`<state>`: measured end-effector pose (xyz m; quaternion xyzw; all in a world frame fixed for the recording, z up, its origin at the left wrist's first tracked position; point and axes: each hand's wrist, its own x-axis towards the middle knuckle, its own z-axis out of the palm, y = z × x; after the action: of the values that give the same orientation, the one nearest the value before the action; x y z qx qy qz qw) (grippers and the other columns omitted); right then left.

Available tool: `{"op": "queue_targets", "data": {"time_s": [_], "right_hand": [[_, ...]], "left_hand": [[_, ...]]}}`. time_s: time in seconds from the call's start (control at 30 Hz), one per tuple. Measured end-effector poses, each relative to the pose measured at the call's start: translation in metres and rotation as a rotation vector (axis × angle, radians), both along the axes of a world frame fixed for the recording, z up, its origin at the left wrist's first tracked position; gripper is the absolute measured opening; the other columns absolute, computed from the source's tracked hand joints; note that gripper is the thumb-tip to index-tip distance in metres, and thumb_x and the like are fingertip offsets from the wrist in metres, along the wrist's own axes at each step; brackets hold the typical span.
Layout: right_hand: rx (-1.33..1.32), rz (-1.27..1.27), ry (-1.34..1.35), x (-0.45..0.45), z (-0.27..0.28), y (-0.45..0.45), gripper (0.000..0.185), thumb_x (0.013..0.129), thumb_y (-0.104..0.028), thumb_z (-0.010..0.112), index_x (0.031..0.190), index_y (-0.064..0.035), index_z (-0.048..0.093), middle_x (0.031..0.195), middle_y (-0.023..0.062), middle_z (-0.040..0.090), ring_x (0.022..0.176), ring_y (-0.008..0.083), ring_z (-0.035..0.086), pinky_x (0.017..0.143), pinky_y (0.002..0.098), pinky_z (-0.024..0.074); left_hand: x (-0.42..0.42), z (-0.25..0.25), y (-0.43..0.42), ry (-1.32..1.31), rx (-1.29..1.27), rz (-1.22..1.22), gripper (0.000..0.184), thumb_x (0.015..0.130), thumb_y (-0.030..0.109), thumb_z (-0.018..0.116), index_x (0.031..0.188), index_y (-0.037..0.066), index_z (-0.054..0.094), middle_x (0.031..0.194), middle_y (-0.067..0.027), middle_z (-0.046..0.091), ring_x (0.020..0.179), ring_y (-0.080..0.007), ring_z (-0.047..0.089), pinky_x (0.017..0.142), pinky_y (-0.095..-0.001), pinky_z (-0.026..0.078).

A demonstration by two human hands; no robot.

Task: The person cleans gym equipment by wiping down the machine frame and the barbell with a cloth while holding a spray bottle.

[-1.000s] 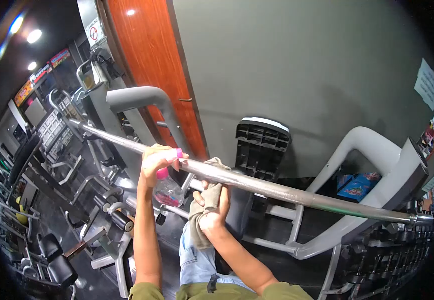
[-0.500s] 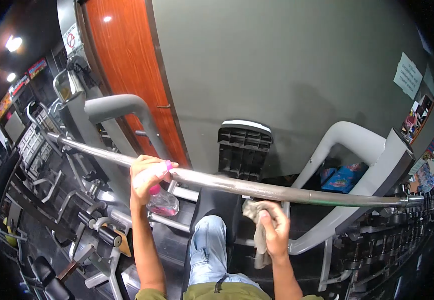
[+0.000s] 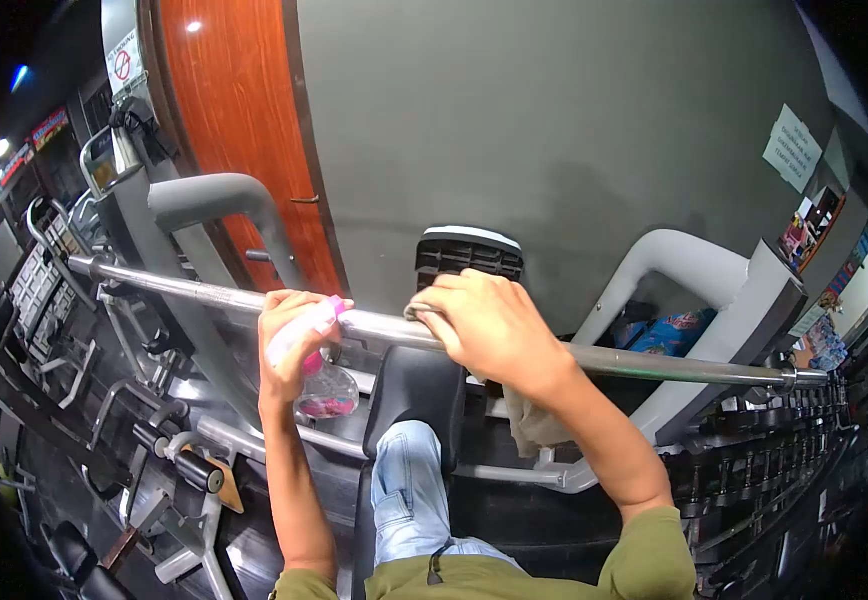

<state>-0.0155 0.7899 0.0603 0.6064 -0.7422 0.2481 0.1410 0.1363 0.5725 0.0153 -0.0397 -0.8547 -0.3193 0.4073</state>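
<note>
White sign point(image 3: 124, 62) with crossed-out cigarette in a red ring, "NO SMOKING" above, on pale pillar point(image 3: 118, 14), paper notice point(image 3: 792, 148) on grey wall point(image 3: 554, 100), its small capitals not surely legible

Near are one left hand point(image 3: 292, 342) and one right hand point(image 3: 499, 330), one bar point(image 3: 674, 368), one spray bottle point(image 3: 328, 392) and one cloth point(image 3: 534, 428). Beyond stand two thick bent tubes point(image 3: 679, 258), one left, one right, plus one door point(image 3: 229, 110) and one no-smoking sign point(image 3: 125, 62) at far left.
</note>
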Motion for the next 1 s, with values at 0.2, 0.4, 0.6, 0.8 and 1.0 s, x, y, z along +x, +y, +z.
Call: {"op": "queue_targets", "data": {"time_s": [0.2, 0.4, 0.6, 0.8, 1.0], "right_hand": [[0.13, -0.15, -0.055, -0.009, 0.02, 0.077, 0.023, 0.094, -0.026, 0.062, 0.102, -0.0109, 0.076, 0.091, 0.0121, 0.069, 0.088, 0.0334, 0.067, 0.082, 0.0437, 0.0545], [0.062, -0.249, -0.187, -0.012, 0.019, 0.115, 0.017, 0.087, -0.017, 0.07, 0.102, -0.0107, 0.077, 0.093, 0.0089, 0.067, 0.089, 0.0294, 0.067, 0.08, 0.0409, 0.0537], [0.018, -0.263, -0.156, -0.005, 0.014, 0.098, 0.017, 0.089, -0.019, 0.069, 0.102, -0.0123, 0.077, 0.088, 0.0094, 0.068, 0.088, 0.0287, 0.067, 0.079, 0.0402, 0.0539], [-0.066, -0.301, -0.183, 0.004, 0.007, 0.135, 0.025, 0.086, -0.019, 0.073, 0.109, -0.0101, 0.075, 0.099, 0.0098, 0.067, 0.093, 0.0295, 0.065, 0.084, 0.0403, 0.0526], [-0.048, -0.392, -0.173, 0.005, 0.006, 0.167, 0.029, 0.083, -0.016, 0.075, 0.111, -0.0083, 0.073, 0.106, 0.0085, 0.065, 0.097, 0.0288, 0.061, 0.089, 0.0401, 0.0506]], "left_hand": [[0.005, 0.004, 0.005, -0.085, 0.047, 0.042, 0.045, 0.08, 0.041, 0.056, 0.093, 0.003, 0.077, 0.091, -0.0085, 0.073, 0.093, -0.0232, 0.06, 0.096, -0.036, 0.034], [0.004, 0.023, 0.021, -0.159, -0.071, -0.049, 0.034, 0.078, 0.037, 0.06, 0.085, 0.006, 0.074, 0.099, -0.0073, 0.072, 0.098, -0.0271, 0.06, 0.095, -0.0398, 0.037], [-0.005, 0.053, 0.086, -0.28, -0.371, 0.026, 0.021, 0.075, 0.027, 0.07, 0.084, 0.008, 0.074, 0.085, -0.0077, 0.071, 0.085, -0.0283, 0.06, 0.079, -0.0389, 0.043], [-0.028, 0.038, 0.115, -0.294, -0.105, -0.048, 0.025, 0.079, 0.03, 0.069, 0.079, 0.005, 0.074, 0.067, -0.0138, 0.065, 0.06, -0.0337, 0.062, 0.059, -0.0385, 0.047], [-0.031, 0.045, 0.118, -0.368, -0.066, -0.054, 0.032, 0.082, 0.033, 0.064, 0.071, 0.004, 0.071, 0.061, -0.0122, 0.062, 0.055, -0.0301, 0.06, 0.056, -0.0381, 0.044]]}}
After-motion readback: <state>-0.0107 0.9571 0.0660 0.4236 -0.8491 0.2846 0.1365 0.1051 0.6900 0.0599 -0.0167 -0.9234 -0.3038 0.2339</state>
